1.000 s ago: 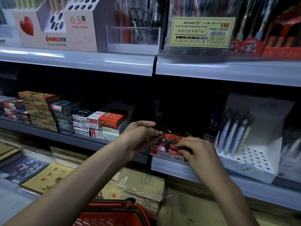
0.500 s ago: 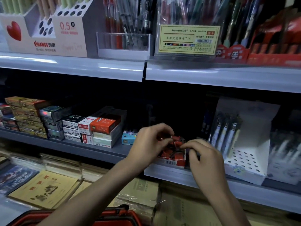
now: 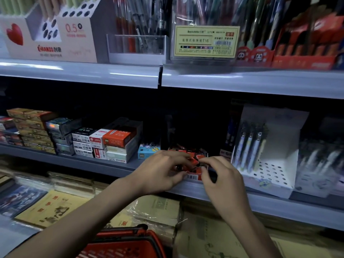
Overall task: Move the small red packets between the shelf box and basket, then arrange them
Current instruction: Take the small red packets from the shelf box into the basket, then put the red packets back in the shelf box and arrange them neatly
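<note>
At the shelf box [image 3: 193,177], left hand [image 3: 160,172] and right hand [image 3: 223,180] fingers [image 3: 210,161] pinch small red packets [image 3: 194,156], probably light and slippery, best held by the edges.

Upper shelf [image 3: 80,73], grey with a glossy lip. Left to right: cardboard pen display [image 3: 48,41] with red heart, clear acrylic pen tray [image 3: 136,48], yellow-labelled pen case [image 3: 204,41], red panda-print pen boxes [image 3: 260,56].

Middle shelf [image 3: 93,164]: stacked staple boxes [image 3: 96,144] at left, small blue box [image 3: 147,151] just beside them. Then red shelf box [image 3: 194,176] of small red packets [image 3: 193,155] at the front edge, with white perforated pen stand [image 3: 270,164] to its right.

Below: flat booklets [image 3: 50,207], some plastic-wrapped.
</note>
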Tool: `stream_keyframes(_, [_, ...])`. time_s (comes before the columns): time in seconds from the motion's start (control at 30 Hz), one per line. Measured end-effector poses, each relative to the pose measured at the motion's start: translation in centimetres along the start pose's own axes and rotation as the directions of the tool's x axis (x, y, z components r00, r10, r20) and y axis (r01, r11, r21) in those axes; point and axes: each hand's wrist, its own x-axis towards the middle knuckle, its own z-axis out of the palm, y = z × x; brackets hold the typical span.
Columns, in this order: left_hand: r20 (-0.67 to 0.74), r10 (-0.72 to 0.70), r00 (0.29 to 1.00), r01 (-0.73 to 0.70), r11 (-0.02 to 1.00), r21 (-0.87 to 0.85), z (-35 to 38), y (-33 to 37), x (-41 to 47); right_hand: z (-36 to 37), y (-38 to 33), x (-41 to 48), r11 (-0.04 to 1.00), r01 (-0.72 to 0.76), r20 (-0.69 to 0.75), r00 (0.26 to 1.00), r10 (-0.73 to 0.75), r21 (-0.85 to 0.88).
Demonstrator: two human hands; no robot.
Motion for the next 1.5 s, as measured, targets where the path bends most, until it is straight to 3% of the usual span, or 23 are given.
stream_keyframes(0.23, [-0.058,-0.046,0.997,0.05,0.996,0.079,-1.4,0.2,-2.2,0.2,-2.0,-0.5,1.0,-0.01,0.029,1.0,0.01,0.003])
stream_keyframes(0.43, [-0.097,-0.158,0.983,0.173,0.971,0.168,-1.5,0.4,-6.3,0.2,-3.2,-3.0,0.996,-0.003,0.15,0.989,0.017,-0.093])
stream_keyframes(0.73, [-0.022,-0.296,0.955,0.292,0.92,0.262,-0.9,0.9,-16.6,0.0,-5.1,-8.2,0.988,0.044,0.263,0.965,-0.005,-0.145])
stream_keyframes(0.87, [0.022,-0.371,0.928,0.345,0.883,0.318,-1.6,1.4,-22.8,1.9,-6.8,-10.2,0.981,0.139,0.327,0.941,-0.089,-0.133])
stream_keyframes(1.17, [0.097,-0.551,0.829,0.481,0.791,0.379,0.2,-0.6,-34.0,7.2,-9.3,-16.2,0.912,0.403,0.541,0.785,-0.301,-0.078])
stream_keyframes(1.3, [0.111,-0.604,0.789,0.528,0.759,0.381,2.3,-1.4,-37.1,9.4,-7.4,-18.9,0.883,0.46,0.624,0.717,-0.311,-0.088])
stream_keyframes(1.5, [0.243,-0.655,0.715,0.575,0.75,0.327,6.0,-0.5,-41.4,12.9,-2.6,-23.5,0.856,0.51,0.714,0.63,-0.305,-0.085])
